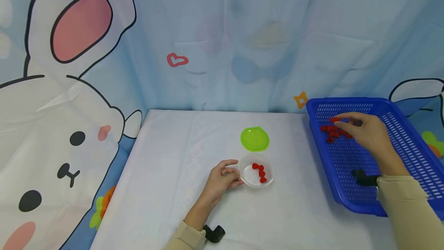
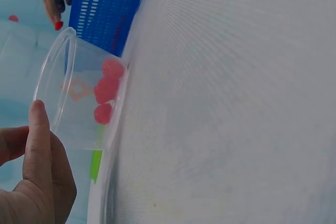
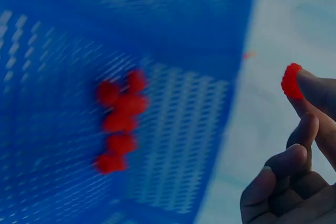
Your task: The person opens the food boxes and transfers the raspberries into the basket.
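Observation:
A clear plastic cup (image 1: 249, 177) stands on the white table with several small red raspberry-like pieces (image 1: 261, 173) inside. My left hand (image 1: 223, 178) holds the cup by its left side, with fingertips at the rim; the left wrist view shows the hand (image 2: 39, 166) against the cup wall (image 2: 84, 135). Over the blue basket (image 1: 324, 165), my right hand (image 1: 369, 132) pinches one red raspberry-like piece (image 3: 292, 81) between thumb and finger. Below it, more red pieces (image 1: 331, 134) lie clustered on the basket floor, blurred in the right wrist view.
Behind the cup lies a bright green lid (image 1: 254, 139), flat on the table (image 1: 187, 149). The basket's raised rim (image 1: 317, 153) stands between the cup and the pieces inside. A printed curtain (image 1: 215, 76) hangs along the table's back edge.

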`<state>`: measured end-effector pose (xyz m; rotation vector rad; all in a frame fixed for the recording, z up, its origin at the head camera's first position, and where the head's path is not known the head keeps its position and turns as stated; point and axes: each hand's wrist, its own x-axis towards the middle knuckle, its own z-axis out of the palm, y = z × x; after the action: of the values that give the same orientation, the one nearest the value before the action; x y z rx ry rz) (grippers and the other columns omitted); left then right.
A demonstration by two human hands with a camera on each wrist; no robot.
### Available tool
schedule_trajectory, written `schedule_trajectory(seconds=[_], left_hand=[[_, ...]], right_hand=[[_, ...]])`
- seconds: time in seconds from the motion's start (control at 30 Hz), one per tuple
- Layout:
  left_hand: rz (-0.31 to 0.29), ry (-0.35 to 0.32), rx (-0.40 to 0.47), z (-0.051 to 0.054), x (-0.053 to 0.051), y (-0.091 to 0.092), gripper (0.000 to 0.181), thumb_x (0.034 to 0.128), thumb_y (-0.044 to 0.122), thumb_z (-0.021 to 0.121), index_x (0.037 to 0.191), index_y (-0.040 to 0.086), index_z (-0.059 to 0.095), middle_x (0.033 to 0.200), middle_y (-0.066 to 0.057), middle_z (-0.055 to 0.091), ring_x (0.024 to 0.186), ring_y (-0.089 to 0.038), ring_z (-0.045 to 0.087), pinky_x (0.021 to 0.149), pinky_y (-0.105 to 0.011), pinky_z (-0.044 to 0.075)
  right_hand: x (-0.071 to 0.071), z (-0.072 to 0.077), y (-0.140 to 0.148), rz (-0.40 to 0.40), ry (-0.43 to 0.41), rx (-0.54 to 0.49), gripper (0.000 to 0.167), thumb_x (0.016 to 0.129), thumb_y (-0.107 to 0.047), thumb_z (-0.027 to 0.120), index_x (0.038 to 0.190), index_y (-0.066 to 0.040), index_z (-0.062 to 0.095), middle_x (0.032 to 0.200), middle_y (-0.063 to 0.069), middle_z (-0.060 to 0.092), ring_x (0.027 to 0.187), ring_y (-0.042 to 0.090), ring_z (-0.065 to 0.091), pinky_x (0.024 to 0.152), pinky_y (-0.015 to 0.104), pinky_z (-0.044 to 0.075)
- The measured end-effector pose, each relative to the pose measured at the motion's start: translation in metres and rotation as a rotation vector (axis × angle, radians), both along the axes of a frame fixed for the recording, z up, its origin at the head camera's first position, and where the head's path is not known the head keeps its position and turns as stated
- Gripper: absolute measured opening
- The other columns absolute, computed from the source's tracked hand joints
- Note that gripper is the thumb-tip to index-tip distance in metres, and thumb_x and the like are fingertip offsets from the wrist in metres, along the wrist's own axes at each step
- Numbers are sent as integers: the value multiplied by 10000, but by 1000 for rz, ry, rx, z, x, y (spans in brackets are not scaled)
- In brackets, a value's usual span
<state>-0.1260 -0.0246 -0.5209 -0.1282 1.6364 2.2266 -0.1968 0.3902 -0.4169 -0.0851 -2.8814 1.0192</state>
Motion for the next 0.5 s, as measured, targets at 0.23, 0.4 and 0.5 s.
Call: schedule_trajectory(seconds=[0.23, 0.4, 0.5], left_hand=[[4, -3, 6, 0, 0, 0, 394, 937, -36, 669, 1319, 0, 579, 981, -139, 619, 825, -206, 661, 797, -368, 617], [-3, 4, 13, -1, 0, 0, 392, 942, -31, 665, 1323, 3, 578, 985, -141, 616, 830, -209, 656, 803, -369, 615], [-8, 7, 12, -1, 0, -1, 392, 943, -27, 666, 1324, 3, 577, 985, -139, 614, 830, -208, 654, 804, -370, 615]], right_hand=[[-30, -37, 27, 17, -96, 21, 480, 1015, -345, 607, 1246, 76, 627, 963, 283, 638, 795, 371, 596, 553, 355, 493], [-43, -58, 33, 39, -177, 18, 448, 1012, -290, 608, 1220, 107, 621, 1126, 352, 603, 1004, 472, 542, 729, 552, 501], [-47, -69, 35, 29, -218, 32, 433, 991, -264, 639, 1186, 122, 626, 1161, 372, 572, 1040, 505, 506, 787, 632, 462]])
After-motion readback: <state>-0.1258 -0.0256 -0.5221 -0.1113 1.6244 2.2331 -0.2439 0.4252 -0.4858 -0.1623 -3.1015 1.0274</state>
